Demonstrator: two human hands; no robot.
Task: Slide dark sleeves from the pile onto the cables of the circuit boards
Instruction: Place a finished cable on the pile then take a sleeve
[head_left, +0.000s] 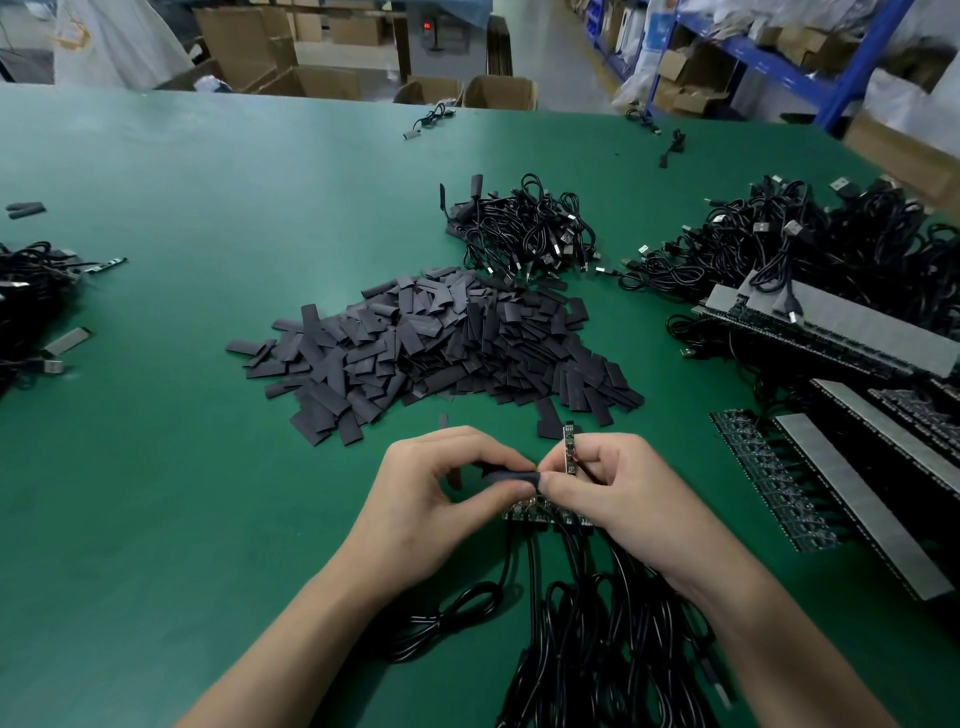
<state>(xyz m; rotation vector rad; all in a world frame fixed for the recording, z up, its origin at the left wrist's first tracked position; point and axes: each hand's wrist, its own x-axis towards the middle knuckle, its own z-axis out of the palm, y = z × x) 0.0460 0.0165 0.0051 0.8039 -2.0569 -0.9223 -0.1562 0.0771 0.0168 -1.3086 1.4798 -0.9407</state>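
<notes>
The fingers of my left hand (441, 491) pinch a flat dark-grey sleeve (511, 477); those of my right hand (615, 491) grip a narrow green circuit board (569, 449) upright at the sleeve's end. Black cables (571, 623) trail toward me across the green table (182, 467), and the heaped pile of dark sleeves (441, 343) lies just beyond

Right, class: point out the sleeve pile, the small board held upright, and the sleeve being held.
sleeve pile (441, 343): head view, middle of the heap.
small board (570, 446): head view, its upper half.
held sleeve (511, 477): head view, its middle.
</notes>
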